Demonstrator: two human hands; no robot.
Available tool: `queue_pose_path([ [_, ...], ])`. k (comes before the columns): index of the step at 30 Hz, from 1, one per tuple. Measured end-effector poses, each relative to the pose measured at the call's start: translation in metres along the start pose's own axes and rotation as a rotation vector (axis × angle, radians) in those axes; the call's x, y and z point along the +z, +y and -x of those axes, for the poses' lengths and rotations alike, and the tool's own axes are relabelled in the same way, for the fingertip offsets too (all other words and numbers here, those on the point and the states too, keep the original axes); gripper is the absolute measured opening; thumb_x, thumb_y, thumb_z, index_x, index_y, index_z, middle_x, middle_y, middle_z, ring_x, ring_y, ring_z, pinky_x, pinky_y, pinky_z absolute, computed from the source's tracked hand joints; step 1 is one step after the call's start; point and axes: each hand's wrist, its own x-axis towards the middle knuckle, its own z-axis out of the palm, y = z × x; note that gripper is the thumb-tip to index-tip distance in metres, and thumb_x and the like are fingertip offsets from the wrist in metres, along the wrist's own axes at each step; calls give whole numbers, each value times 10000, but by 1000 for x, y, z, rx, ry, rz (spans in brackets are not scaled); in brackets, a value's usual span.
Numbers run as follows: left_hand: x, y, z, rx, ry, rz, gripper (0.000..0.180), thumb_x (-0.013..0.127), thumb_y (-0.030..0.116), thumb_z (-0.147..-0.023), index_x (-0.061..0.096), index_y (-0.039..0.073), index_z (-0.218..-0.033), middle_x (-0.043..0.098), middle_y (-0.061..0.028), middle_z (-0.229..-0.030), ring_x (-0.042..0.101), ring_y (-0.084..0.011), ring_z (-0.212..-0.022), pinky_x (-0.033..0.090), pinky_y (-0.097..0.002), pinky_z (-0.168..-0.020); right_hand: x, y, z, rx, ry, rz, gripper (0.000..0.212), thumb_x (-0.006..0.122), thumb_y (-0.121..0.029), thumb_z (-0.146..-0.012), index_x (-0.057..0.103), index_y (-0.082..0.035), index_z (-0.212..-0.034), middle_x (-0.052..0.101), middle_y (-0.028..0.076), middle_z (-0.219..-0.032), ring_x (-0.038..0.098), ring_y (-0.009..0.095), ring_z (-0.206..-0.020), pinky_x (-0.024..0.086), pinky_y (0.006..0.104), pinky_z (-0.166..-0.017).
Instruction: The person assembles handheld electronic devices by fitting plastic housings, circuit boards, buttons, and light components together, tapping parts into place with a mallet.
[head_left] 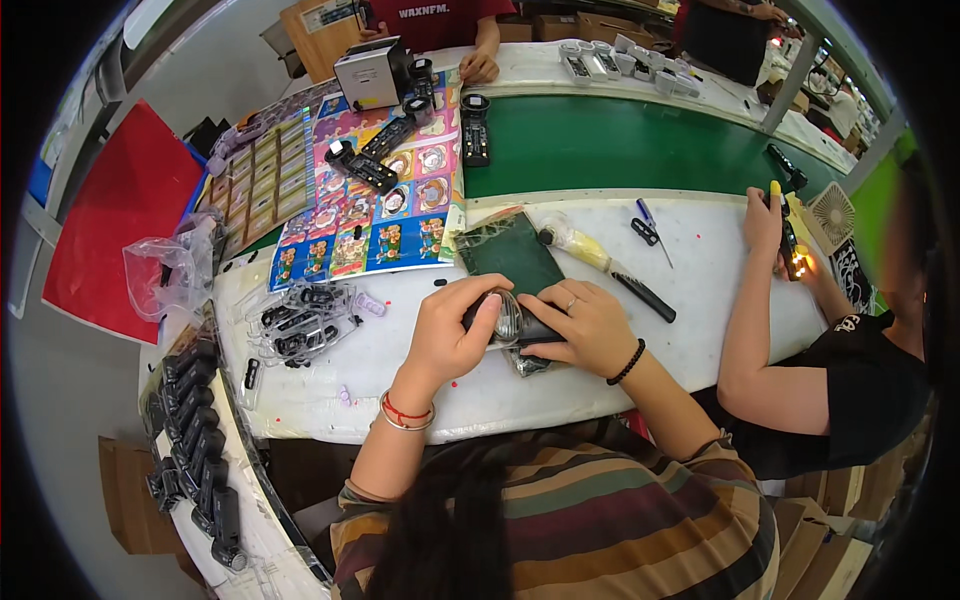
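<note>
The left hand [455,325] has its fingers curled around the clear, rounded end of a black handheld device [509,320], the thumb lying along that end, while the right hand [585,325] closes over the black body from the other side, fingers bent and close together. The device is held above the middle of the white worktable [700,300], nearer its front edge than the table's left corner, with a dark green mat [515,250] reaching out just beyond the hands. Right of the mat, a clear bottle with yellow contents [580,245] lies on its side, near a black-handled tool [643,297]; farther toward the table's far edge is a purple-handled screwdriver [646,211] beside a small black loop-shaped part [643,232]. Toward the left edge, a clear plastic bag [345,300] lies among small black parts [295,340]. Colourful printed sheets [345,240] cover the far left corner, and a green conveyor belt [620,145] runs past the far edge.
</note>
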Motion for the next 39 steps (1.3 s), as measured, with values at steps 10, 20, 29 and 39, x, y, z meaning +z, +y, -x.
queue_pose_path([
  [10, 0, -14, 3, -84, -26, 113, 211, 521, 90, -886, 655, -4, -1020, 692, -131, -892, 652, -216, -753, 503, -301, -693, 13, 2, 0, 14, -60, -28, 580, 747, -402, -707, 601, -87, -1171, 549, 45, -962, 547, 223, -914, 451, 343, -770],
  [20, -2, -22, 7, 17, -31, -27, 235, 515, 129, -845, 657, -9, -973, 683, -152, -861, 663, -276, -757, 517, -330, -713, 8, -9, -5, 35, -230, 39, 657, 742, -361, -712, 531, -64, -1258, 576, 64, -1095, 557, 234, -1009, 462, 356, -870],
  [29, 1, -20, 12, 6, 24, -55, 203, 531, 100, -837, 656, -3, -959, 679, -145, -834, 644, -256, -690, 508, -322, -657, -31, 41, 41, 562, 33, 143, 479, 685, -199, -812, 526, -4, -1220, 571, 185, -1174, 538, 367, -1083, 429, 432, -925],
  [39, 6, -17, 11, -5, 82, -62, 170, 557, 107, -829, 654, 6, -926, 646, -141, -748, 601, -247, -587, 480, -314, -574, -90, -31, 91, 968, 46, -446, 199, 436, -163, -987, 505, 8, -1060, 549, 144, -729, 563, 317, -658, 449, 356, -628],
])
